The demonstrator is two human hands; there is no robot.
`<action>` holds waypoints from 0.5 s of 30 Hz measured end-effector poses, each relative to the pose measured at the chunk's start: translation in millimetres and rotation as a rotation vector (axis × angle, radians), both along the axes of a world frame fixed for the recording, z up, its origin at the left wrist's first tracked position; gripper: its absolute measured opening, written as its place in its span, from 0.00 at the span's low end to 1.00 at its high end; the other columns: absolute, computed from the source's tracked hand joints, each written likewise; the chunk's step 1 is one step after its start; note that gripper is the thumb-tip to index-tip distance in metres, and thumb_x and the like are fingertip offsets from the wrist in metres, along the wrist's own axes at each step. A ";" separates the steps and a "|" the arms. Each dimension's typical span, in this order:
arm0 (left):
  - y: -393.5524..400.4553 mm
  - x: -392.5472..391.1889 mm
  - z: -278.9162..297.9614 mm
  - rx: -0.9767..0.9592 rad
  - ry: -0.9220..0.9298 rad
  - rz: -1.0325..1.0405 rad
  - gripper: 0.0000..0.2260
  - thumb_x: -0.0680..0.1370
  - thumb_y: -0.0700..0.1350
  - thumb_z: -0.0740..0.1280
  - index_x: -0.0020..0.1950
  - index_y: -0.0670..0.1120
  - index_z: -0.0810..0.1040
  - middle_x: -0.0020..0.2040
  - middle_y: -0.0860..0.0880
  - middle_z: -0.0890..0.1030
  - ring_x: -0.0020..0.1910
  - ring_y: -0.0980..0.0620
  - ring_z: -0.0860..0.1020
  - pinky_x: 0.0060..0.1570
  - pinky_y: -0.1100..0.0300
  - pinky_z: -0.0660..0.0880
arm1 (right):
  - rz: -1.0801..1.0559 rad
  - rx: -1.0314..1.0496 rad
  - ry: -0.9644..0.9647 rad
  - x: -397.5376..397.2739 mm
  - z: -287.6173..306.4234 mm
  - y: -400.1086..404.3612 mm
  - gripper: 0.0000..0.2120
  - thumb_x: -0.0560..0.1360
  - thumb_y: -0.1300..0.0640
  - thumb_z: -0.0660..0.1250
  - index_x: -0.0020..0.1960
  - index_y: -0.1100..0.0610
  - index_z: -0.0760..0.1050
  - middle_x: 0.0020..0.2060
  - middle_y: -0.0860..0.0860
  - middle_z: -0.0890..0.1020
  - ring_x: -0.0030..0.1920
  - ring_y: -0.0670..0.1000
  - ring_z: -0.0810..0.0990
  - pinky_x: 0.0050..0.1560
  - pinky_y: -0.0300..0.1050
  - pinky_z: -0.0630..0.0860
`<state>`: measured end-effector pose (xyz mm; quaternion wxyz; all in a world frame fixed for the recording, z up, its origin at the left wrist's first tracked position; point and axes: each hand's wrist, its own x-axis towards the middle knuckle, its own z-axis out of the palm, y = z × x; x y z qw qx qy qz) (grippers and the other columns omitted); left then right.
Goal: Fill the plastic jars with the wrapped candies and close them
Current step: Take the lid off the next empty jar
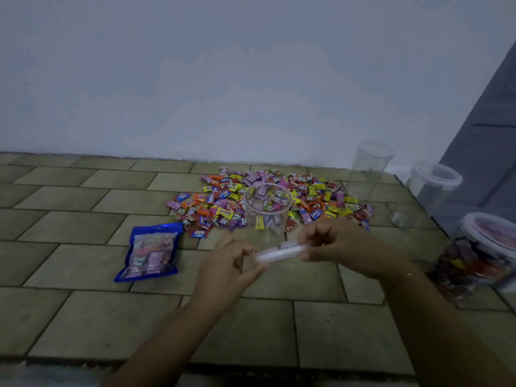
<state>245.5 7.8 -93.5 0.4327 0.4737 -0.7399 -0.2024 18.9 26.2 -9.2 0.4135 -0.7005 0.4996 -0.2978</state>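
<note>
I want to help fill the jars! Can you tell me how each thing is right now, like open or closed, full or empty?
Lid: off its jar, held in both hands.
Left hand: fingers grip the lid.
Right hand: fingers grip the lid.
Middle jar: open, upright, looks empty.
Back jar: open, empty.
Lidded jar: closed, empty.
Jar at right: closed, full of candies.
Candy pile: loose on the mat.
Blue bag: lying flat.

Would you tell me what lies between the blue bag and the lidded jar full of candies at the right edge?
In the head view, both hands, left and right, hold a clear lid between the bag and the jar.
</note>
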 end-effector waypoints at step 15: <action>-1.1 -20.3 -49.3 0.177 -0.334 -0.075 0.12 0.78 0.45 0.65 0.61 0.50 0.79 0.58 0.53 0.80 0.55 0.54 0.76 0.49 0.70 0.64 | -0.204 0.093 0.491 -12.9 -88.3 8.9 0.19 0.74 0.67 0.62 0.62 0.54 0.77 0.68 0.48 0.72 0.66 0.46 0.70 0.56 0.27 0.61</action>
